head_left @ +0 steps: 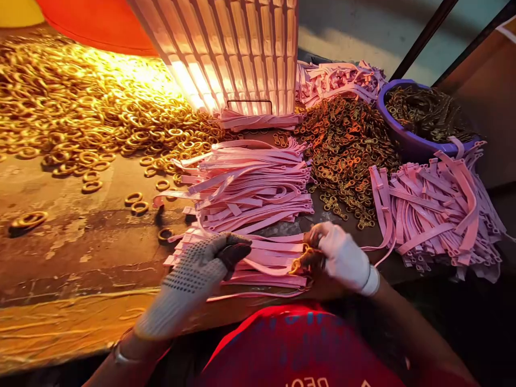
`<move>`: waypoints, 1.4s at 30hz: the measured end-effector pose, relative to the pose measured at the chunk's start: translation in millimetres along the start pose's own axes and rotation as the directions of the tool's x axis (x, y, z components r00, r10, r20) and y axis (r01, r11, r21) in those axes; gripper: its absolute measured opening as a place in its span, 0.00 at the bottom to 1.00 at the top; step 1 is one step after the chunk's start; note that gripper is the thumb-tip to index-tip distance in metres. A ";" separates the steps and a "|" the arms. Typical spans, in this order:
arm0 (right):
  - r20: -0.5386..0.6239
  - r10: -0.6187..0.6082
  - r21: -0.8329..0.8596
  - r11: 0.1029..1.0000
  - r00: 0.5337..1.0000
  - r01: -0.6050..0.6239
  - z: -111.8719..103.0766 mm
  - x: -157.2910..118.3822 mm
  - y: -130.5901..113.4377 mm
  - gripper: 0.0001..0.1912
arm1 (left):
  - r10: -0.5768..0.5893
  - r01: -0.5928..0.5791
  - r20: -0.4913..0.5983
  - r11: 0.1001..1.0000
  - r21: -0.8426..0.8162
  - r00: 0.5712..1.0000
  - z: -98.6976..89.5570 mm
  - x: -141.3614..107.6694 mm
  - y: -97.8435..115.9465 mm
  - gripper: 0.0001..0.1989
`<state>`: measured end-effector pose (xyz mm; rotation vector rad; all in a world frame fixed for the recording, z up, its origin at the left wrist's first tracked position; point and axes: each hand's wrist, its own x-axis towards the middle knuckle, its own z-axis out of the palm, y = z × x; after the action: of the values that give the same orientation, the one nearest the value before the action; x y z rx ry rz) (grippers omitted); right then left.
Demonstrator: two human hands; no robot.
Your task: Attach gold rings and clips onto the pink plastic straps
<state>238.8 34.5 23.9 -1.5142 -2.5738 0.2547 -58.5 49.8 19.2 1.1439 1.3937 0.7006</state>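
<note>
My left hand [197, 269], in a grey dotted glove, is closed over a pink strap [262, 267] above a low pile of similar straps. Its dark fingertips hide that end of the strap. My right hand [342, 255], in a white glove with bare fingertips, is closed on a small gold metal clasp [297, 264] at the strap's right end. Whether the strap passes through the clasp I cannot tell. Just beyond both hands lies a thicker stack of pink straps [253, 177].
Gold rings [88, 118] are heaped at the left, a few loose nearby. Small gold clasps [350, 150] are piled right of centre, beside a purple basin [393, 126] of more metal pieces. Another pink strap heap [439, 209] sits at the right. A ribbed translucent panel [242, 54] stands behind.
</note>
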 end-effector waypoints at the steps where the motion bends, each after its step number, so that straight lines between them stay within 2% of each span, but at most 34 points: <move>1: -0.035 0.059 0.014 0.998 0.998 -0.058 -1.7 6.5 15.8 0.08 | -0.056 0.059 0.052 0.995 -0.076 0.997 5.3 -1.9 1.8 0.12; 3: -0.028 0.132 -0.098 0.986 0.991 -0.135 -1.3 22.1 49.5 0.09 | -0.126 0.165 0.171 0.956 -0.243 0.977 18.8 -4.4 4.6 0.16; 5: 0.060 0.130 -0.270 0.957 0.990 -0.110 3.5 37.3 78.4 0.14 | -0.166 0.274 0.271 0.860 -0.431 0.948 30.8 -3.9 6.0 0.19; 7: 0.132 0.112 -0.373 0.926 0.985 -0.055 10.4 47.5 97.3 0.16 | -0.203 0.369 0.342 0.753 -0.544 0.918 37.4 -1.5 7.0 0.23; 9: 0.145 0.108 -0.406 0.913 0.984 -0.041 17.4 51.5 107.0 0.12 | -0.254 0.441 0.379 0.692 -0.572 0.890 38.5 0.4 8.4 0.24; 11: 0.119 0.121 -0.411 0.910 0.985 -0.062 23.5 51.6 111.3 0.11 | -0.275 0.449 0.369 0.691 -0.566 0.888 37.2 0.1 9.7 0.20; 17: -0.003 0.218 -0.396 0.896 0.976 -0.202 30.9 50.8 114.0 0.14 | -0.204 0.364 0.324 0.732 -0.576 0.924 38.9 -6.1 6.0 0.13; 19: -0.036 0.249 -0.375 0.895 0.968 -0.244 26.7 47.6 105.5 0.14 | -0.201 0.369 0.335 0.726 -0.580 0.921 41.2 -7.4 5.5 0.14; 21: -0.049 0.211 -0.294 0.931 0.976 -0.216 18.3 40.8 85.7 0.16 | -0.208 0.393 0.361 0.718 -0.575 0.909 43.7 -8.7 6.9 0.16; 23: -0.067 0.095 -0.110 0.989 0.993 -0.102 7.3 32.1 55.0 0.21 | -0.217 0.423 0.399 0.715 -0.557 0.891 46.6 -9.7 8.6 0.16; 25: -0.098 -0.035 0.082 0.996 0.995 0.043 -3.1 25.0 19.2 0.23 | -0.212 0.447 0.450 0.730 -0.517 0.867 50.1 -10.2 8.6 0.14; 27: -0.093 -0.093 0.138 0.985 0.991 0.105 -9.5 21.8 -13.0 0.19 | -0.201 0.457 0.502 0.760 -0.461 0.841 53.7 -10.2 6.2 0.15; 29: -0.070 -0.123 0.104 0.986 0.990 0.130 -10.9 21.8 -34.7 0.13 | -0.164 0.435 0.541 0.795 -0.423 0.825 57.0 -10.3 2.8 0.17; 32: -0.043 -0.200 -0.053 0.979 0.979 0.198 -8.2 21.5 -44.1 0.14 | -0.105 0.377 0.552 0.832 -0.407 0.827 60.1 -12.3 1.6 0.17; 35: -0.061 -0.241 -0.179 0.957 0.969 0.227 -7.3 16.5 -37.3 0.12 | -0.104 0.289 0.436 0.877 -0.384 0.894 60.6 -17.8 7.0 0.18; 38: -0.092 -0.212 -0.055 0.977 0.973 0.208 -8.1 11.2 -32.0 0.06 | -0.016 0.125 0.324 0.939 -0.320 0.946 59.3 -23.9 11.2 0.17; 40: -0.083 -0.181 0.088 0.978 0.980 0.188 -6.9 9.8 -34.2 0.07 | 0.060 0.028 0.311 0.962 -0.271 0.949 58.3 -25.8 10.8 0.15; 42: -0.122 -0.147 0.121 0.979 0.982 0.162 -3.8 9.9 -41.0 0.11 | 0.066 0.033 0.331 0.958 -0.285 0.941 57.7 -26.0 9.4 0.15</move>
<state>199.9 23.8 36.9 -1.2405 -2.5154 0.3034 -3.7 17.8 27.5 0.9895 0.9575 0.6580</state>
